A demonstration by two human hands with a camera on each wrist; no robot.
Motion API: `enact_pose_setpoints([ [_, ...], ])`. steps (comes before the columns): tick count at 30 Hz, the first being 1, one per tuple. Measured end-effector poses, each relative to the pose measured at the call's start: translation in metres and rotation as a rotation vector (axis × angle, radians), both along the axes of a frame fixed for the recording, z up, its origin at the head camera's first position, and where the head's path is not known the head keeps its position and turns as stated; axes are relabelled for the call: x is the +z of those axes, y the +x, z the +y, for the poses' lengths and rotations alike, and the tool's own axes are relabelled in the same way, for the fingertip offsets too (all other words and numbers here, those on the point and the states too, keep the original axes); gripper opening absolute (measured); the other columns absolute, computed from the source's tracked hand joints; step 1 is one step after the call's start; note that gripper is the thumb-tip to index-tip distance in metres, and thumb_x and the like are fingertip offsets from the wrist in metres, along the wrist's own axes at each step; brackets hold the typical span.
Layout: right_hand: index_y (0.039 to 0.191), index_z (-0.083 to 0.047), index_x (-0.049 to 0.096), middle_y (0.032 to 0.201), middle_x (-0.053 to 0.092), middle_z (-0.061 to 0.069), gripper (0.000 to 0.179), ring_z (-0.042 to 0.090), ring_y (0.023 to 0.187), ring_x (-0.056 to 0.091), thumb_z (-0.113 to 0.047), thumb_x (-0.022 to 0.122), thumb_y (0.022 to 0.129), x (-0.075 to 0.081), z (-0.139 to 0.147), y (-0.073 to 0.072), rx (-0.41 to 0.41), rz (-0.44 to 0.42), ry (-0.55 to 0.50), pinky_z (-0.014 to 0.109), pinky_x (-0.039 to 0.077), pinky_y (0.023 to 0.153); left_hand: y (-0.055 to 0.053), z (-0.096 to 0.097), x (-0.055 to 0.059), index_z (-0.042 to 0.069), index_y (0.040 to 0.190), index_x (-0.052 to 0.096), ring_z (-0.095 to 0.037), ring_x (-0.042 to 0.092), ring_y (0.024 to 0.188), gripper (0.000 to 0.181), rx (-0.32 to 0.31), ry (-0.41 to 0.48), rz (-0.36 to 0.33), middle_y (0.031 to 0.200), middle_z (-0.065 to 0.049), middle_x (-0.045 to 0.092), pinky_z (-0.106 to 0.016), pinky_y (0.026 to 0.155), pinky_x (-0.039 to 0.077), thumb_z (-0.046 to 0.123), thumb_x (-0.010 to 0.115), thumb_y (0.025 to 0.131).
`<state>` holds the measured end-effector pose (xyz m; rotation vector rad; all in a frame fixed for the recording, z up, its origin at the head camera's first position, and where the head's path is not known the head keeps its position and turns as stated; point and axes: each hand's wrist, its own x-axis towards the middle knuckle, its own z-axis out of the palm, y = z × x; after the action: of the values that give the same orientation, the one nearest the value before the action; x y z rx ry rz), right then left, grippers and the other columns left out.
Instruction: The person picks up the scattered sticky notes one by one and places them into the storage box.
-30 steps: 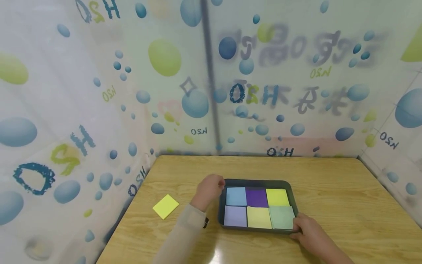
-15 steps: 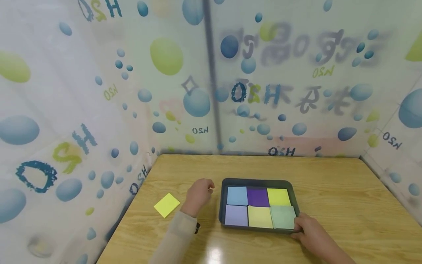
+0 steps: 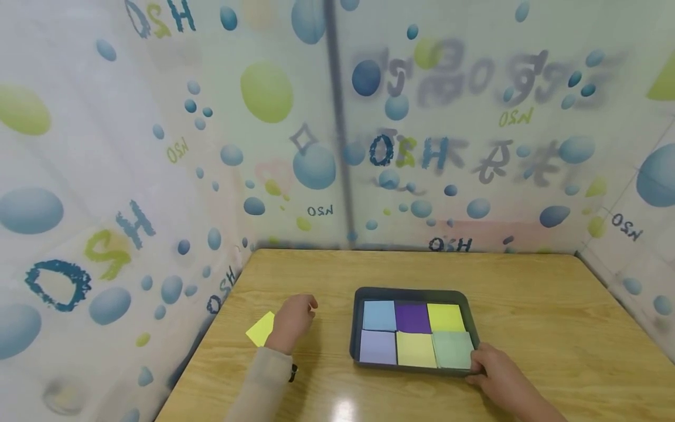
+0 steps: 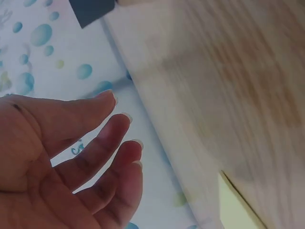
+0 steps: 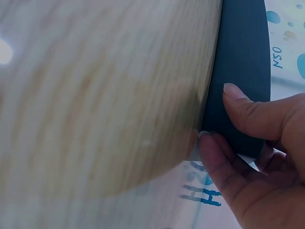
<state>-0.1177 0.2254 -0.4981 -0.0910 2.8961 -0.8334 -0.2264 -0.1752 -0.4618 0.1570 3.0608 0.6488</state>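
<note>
In the head view my right hand (image 3: pixel 495 370) grips the near right corner of a dark tray (image 3: pixel 406 294). The right wrist view shows its thumb on the outside of the tray wall (image 5: pixel 240 57) and the fingers curled under it. Six-way rows of square sticky notes fill the tray: light blue (image 3: pixel 379 316), purple (image 3: pixel 413 317) and bright yellow (image 3: pixel 445 317) behind, lavender (image 3: pixel 378 347), pale yellow (image 3: pixel 416 350) and pale green (image 3: pixel 452 350) in front. My left hand (image 3: pixel 292 322) hovers with loosely bent fingers, holding nothing. It partly hides a loose yellow sticky note pad (image 3: pixel 258 329).
The wooden table (image 3: pixel 554 310) carries the tray and the loose pad. A patterned curtain (image 3: pixel 263 176) with blue and green drops hangs behind the table and at both sides.
My left hand has moved left, from the tray's far left corner to beside the loose yellow pad, now covering part of it. The right hand keeps its grip on the tray.
</note>
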Motion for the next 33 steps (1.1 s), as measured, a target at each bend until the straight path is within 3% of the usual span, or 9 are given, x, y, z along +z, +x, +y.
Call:
enact_pose_setpoints([
  [6,0.069,-0.013,0.057,0.076,0.047,0.001,0.028,0.016,0.073,0.045,-0.005,0.082,0.079,0.001,0.0,-0.001,-0.006,-0.009,0.0,0.024,0.036,0.061,0.0,-0.021,-0.008,0.006,0.114,0.069,-0.028,0.069,0.093,0.022,0.032,0.012,0.018,0.11,-0.015,0.072,-0.04,0.068,0.056,0.005,0.069,0.092],
  [13,0.068,-0.013,0.058,0.076,0.047,0.0,0.028,0.015,0.073,0.046,-0.005,0.082,0.079,-0.001,0.0,-0.001,-0.005,-0.006,0.003,0.023,0.036,0.062,0.0,-0.053,-0.014,0.001,0.115,0.069,-0.035,0.067,0.103,0.024,0.095,0.003,0.004,0.114,-0.019,0.07,-0.049,0.079,0.056,0.004,0.069,0.091],
  [22,0.069,-0.014,0.058,0.077,0.048,0.0,0.028,0.015,0.073,0.046,-0.006,0.082,0.079,-0.002,-0.001,-0.001,-0.005,-0.009,0.012,0.023,0.036,0.062,0.007,-0.082,-0.023,-0.005,0.116,0.065,-0.044,0.063,0.103,0.038,0.111,-0.051,0.021,0.115,-0.027,0.064,-0.055,0.085,0.054,0.008,0.078,0.083],
  [29,0.069,-0.014,0.058,0.077,0.047,0.0,0.027,0.015,0.074,0.046,-0.005,0.082,0.079,-0.001,-0.001,-0.001,-0.011,-0.014,0.003,0.023,0.036,0.062,0.009,-0.097,-0.025,-0.009,0.116,0.062,-0.042,0.059,0.095,0.047,0.169,-0.063,0.003,0.108,-0.028,0.06,-0.054,0.078,0.054,0.015,0.083,0.082],
  [33,0.069,-0.013,0.058,0.077,0.047,0.0,0.027,0.015,0.074,0.045,-0.005,0.082,0.079,-0.001,-0.001,-0.001,-0.012,-0.018,-0.002,0.023,0.036,0.062,0.01,-0.105,-0.025,-0.008,0.105,0.06,-0.039,0.056,0.087,0.049,0.208,-0.061,-0.022,0.098,-0.026,0.057,-0.051,0.07,0.052,0.023,0.087,0.079],
])
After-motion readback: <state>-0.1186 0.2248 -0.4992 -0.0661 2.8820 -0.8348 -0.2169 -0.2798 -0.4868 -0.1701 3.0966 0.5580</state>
